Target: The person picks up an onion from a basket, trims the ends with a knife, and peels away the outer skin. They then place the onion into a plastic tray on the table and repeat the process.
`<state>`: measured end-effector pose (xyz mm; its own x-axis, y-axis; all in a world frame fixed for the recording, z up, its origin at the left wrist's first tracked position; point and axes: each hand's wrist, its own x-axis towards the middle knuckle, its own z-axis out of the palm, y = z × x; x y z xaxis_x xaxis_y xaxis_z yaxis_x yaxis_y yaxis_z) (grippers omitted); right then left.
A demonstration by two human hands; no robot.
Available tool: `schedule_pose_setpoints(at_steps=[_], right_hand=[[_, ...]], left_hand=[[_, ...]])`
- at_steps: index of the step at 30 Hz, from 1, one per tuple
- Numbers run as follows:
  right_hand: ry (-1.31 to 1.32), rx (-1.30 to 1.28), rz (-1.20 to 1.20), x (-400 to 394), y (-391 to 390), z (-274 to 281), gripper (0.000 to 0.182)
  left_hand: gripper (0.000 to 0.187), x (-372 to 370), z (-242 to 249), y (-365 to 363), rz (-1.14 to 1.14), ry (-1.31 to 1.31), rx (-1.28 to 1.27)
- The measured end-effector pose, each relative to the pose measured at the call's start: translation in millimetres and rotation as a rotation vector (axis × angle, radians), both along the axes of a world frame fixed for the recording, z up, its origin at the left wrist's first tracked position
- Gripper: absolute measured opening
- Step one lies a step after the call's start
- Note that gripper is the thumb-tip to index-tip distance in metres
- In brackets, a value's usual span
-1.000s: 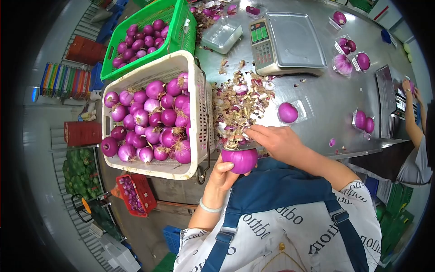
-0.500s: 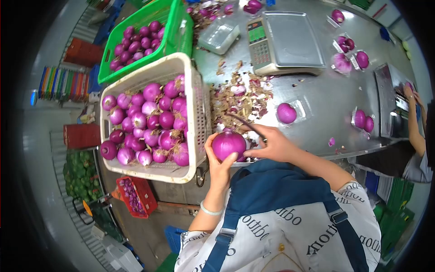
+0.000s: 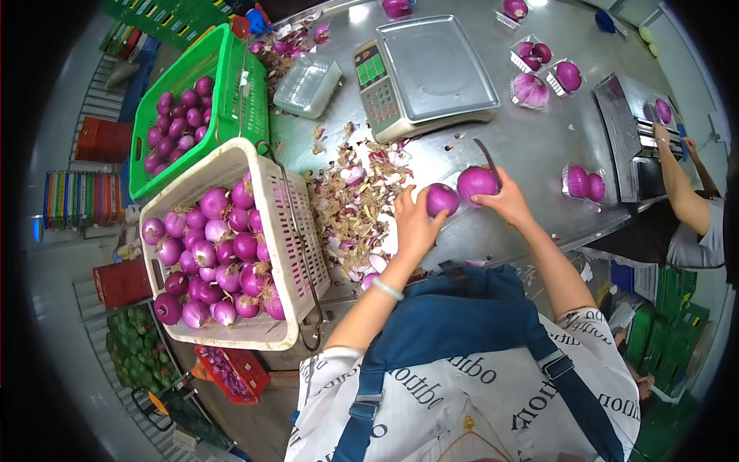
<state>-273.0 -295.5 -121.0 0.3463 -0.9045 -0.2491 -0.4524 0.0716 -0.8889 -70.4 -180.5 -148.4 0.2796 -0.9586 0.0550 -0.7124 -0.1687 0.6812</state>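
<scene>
My left hand [image 3: 416,223] has its thumb and fingers round a peeled red onion [image 3: 441,200]. Right beside it, a second red onion [image 3: 476,183] sits against the fingers of my right hand [image 3: 508,202]. That hand also grips a thin dark-bladed knife [image 3: 488,158], its blade pointing up and away from me. Both onions are over the steel table; the clear tray around them is mostly hidden. Left of my hands lies a heap of dry onion skins and roots [image 3: 350,200]. A white crate [image 3: 289,223] full of red onions stands at the table's left edge.
A digital scale [image 3: 439,69] stands beyond my hands, with a clear plastic tray [image 3: 308,85] to its left. A green crate [image 3: 239,100] holds more onions. Packed onions [image 3: 583,183] sit to the right. Farther right, a co-worker's arm [image 3: 685,185] reaches to a metal machine [image 3: 627,131].
My view has shifted, and both hands have moved forward from the table's near edge. Earlier an onion lay untouched in the clear tray; now two onions are side by side there between my hands.
</scene>
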Motion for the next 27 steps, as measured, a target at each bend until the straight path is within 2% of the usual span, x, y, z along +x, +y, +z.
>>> schedule_pose_setpoints(at_steps=[1,4,7,9,14,16,18,20,22,23,26,27], right_hand=[[0.082,-0.059,0.019,-3,-6,-13,0.078],[0.301,-0.245,0.037,1,-9,-53,0.08],[0.442,-0.238,0.094,4,-7,-61,0.074],[0.504,-0.231,0.124,7,-3,-64,0.072],[0.446,-0.158,0.063,6,3,-78,0.076],[0.47,-0.103,0.065,9,0,-72,0.077],[0.401,-0.13,0.04,-2,-12,-78,0.079],[0.326,-0.206,0.008,-24,-31,-88,0.082],[0.392,-0.173,-0.021,-49,-58,-78,0.082],[0.397,-0.211,-0.048,-67,-72,-84,0.083],[0.464,-0.221,-0.168,-117,-116,-80,0.079],[0.559,-0.3,-0.209,-138,-128,-83,0.076]], left_hand=[[0.063,-11,-8,-11,-0.001,-0.017,0.041],[0.06,-26,-19,-28,-0.083,-0.182,0.139],[0.06,-24,-33,-25,-0.101,-0.136,0.155],[0.064,-19,-25,-18,-0.122,-0.109,0.216],[0.084,-17,-48,-8,0.235,0.337,0.102],[0.086,-20,-59,-11,0.239,0.507,0.324],[0.088,-27,-54,-15,0.234,0.693,0.224],[0.09,-24,-55,-27,0.104,1.035,0.225],[0.089,-15,-52,-49,0.014,0.917,0.319],[0.086,-5,-44,-64,-0.019,0.848,0.274],[0.059,59,-24,-122,0.106,0.68,0.23],[0.05,83,-11,-140,0.166,0.524,0.025]])
